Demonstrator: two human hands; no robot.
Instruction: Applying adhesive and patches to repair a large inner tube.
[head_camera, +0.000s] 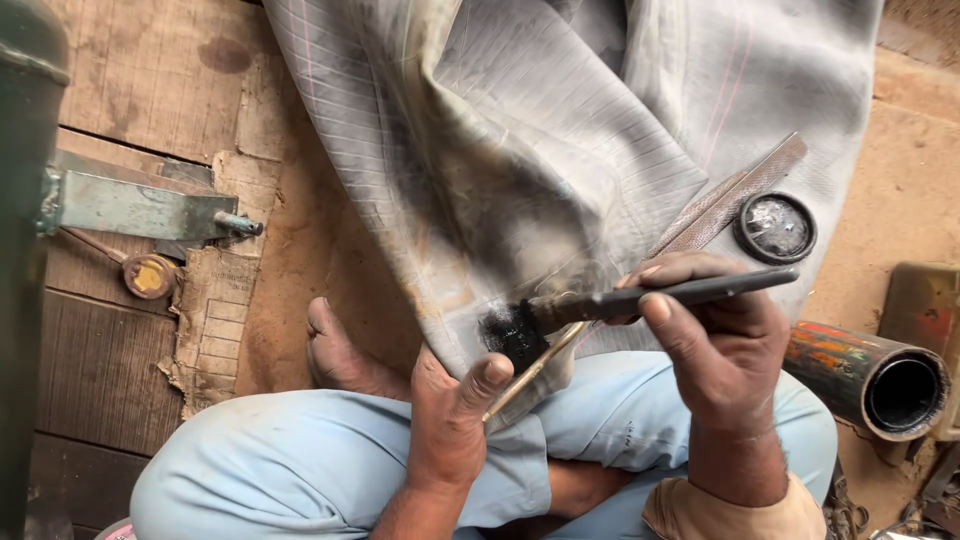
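Covering dusty wooden floor (150, 80): grey tube (520, 150)

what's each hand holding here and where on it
The right hand holds a dark brush by the middle of its handle, bristles on a black patch. The left hand pinches the grey rubber tube at its near edge, by the patch.

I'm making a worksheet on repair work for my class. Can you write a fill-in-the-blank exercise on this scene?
1. The right hand holds a dark-handled ____ with black bristles.
2. The left hand grips the edge of the grey rubber ____, spread over the lap.
3. The wet patch on the rubber is ____ in colour.
4. The round black lid lies on the rubber, beside a long flat metal ____.

Missing words: brush; tube; black; file
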